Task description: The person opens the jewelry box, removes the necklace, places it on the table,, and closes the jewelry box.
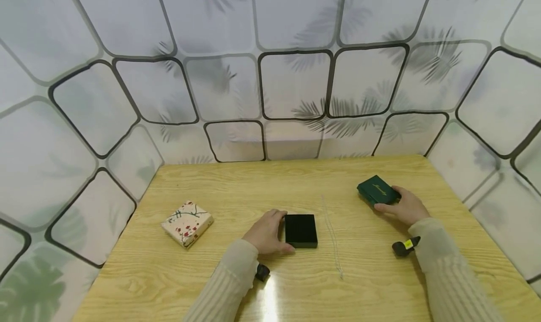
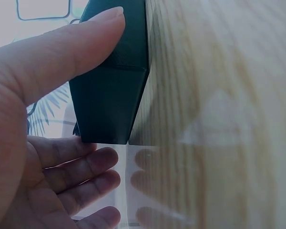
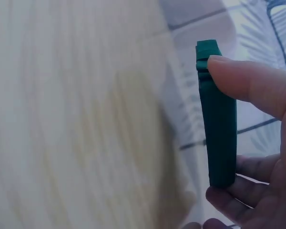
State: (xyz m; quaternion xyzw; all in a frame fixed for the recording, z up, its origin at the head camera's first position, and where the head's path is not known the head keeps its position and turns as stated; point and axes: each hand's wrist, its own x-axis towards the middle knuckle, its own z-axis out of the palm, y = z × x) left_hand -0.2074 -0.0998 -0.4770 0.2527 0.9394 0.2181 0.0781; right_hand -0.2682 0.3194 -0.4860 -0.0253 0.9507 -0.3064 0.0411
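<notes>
My left hand (image 1: 267, 233) holds a small dark green box base (image 1: 301, 230) with a black padded top, in the middle of the table. Its thumb lies along the near side, and the fingers reach the far left corner. In the left wrist view the box's green side (image 2: 107, 105) shows beside the thumb. Over to the right, my right hand (image 1: 407, 207) pinches a green box lid (image 1: 377, 189) with gold lettering, thumb on the near edge and fingers at the far edge. The right wrist view shows this lid (image 3: 219, 129) edge-on, apart from the tabletop.
A thin silver chain (image 1: 331, 233) lies stretched out on the wooden table (image 1: 236, 186), just right of the box base. At the left sits a cream box (image 1: 188, 222) with a red blossom pattern. A patterned curtain (image 1: 296, 87) encloses the table behind and at the sides.
</notes>
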